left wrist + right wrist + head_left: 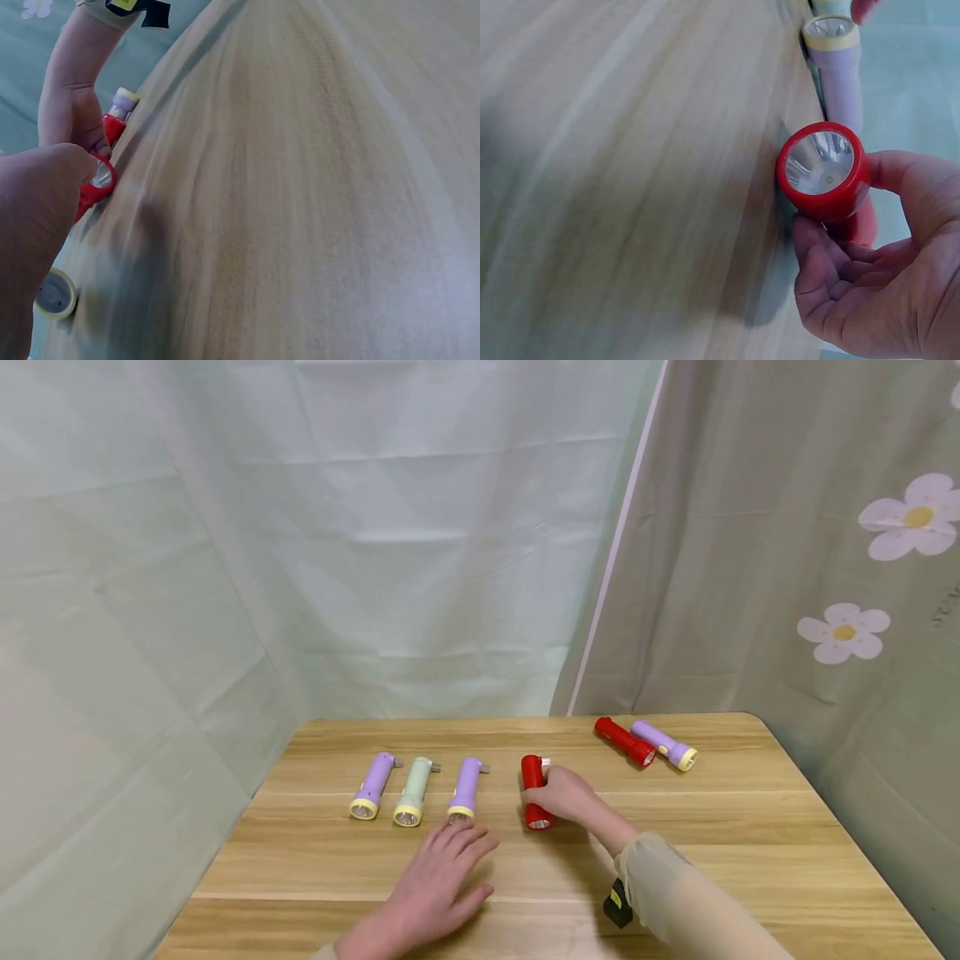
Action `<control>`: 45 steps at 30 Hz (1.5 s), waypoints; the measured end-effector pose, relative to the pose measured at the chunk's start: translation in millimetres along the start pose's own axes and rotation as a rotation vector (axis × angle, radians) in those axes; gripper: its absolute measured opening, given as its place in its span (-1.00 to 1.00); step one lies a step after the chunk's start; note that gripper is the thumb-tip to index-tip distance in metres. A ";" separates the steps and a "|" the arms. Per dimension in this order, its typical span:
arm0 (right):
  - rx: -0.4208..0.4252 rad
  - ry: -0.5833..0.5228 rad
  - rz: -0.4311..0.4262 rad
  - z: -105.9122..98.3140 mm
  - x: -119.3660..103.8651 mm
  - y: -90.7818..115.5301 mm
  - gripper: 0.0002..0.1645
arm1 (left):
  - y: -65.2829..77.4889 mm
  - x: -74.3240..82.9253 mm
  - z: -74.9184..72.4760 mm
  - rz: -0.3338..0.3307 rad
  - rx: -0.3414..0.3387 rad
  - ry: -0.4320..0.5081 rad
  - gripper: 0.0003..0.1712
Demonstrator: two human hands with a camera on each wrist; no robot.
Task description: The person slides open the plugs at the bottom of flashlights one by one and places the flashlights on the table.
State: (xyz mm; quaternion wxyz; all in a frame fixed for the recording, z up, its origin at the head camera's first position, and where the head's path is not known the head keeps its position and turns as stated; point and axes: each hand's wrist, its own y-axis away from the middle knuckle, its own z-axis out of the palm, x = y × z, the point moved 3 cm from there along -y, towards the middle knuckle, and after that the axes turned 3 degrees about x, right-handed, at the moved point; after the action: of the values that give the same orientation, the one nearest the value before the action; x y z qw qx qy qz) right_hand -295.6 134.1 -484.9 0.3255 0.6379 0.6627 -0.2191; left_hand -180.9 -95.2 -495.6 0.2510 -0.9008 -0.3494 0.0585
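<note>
So I'm standing here watching, and the bit I'm fixating on is how the red flashlight (532,777) is sitting relative to the two hands. It's lying on or just above the worktop (720,860) (can't tell if it's fully touching), a bit right of middle, and its long axis is pointing nearly straight away from the person, lamp end facing them, metal prongs sticking out to the right at the far end. The right hand (566,795) is coming in from the right and is actually gripping it, thumb on the left side, fingers curling round the other. So that's clearly the nearer hand. The left hand (438,885) isn't holding anything: it's hovering or resting lower and to the left, fingers loosely spreading, tips right by the lamp end of the nearer purple flashlight (466,781). Can't tell if they're touching it. That one is leading a row running left, with a pale green flashlight (415,787) and another purple flashlight (372,785), all leaning slightly right at the far end, while the red one's leaning a hair left. A wider gap is separating it from them.
</note>
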 end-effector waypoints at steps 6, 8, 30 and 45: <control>-0.025 -0.006 0.010 4.1 -10.1 -1.3 -0.60 | 3.1 -0.8 2.5 -0.011 -0.013 0.041 -0.41; -0.017 -0.010 0.017 5.9 -12.2 -2.6 -0.58 | 3.3 -0.7 3.3 -0.013 -0.011 0.056 -0.43; 0.022 0.089 -0.003 11.5 -15.2 -3.5 -0.33 | -0.3 3.9 5.4 0.030 0.028 0.084 -0.46; 0.039 0.141 -0.101 -12.1 -9.1 7.3 -0.35 | -16.7 8.3 2.0 -0.006 -0.046 0.071 -0.28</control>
State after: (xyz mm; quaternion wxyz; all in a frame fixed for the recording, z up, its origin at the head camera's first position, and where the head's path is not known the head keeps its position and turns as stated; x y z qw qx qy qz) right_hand -290.5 136.8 -469.1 0.2543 0.6237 0.7108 -0.2027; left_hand -185.3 -78.4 -488.6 0.2425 -0.9068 -0.3443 0.0176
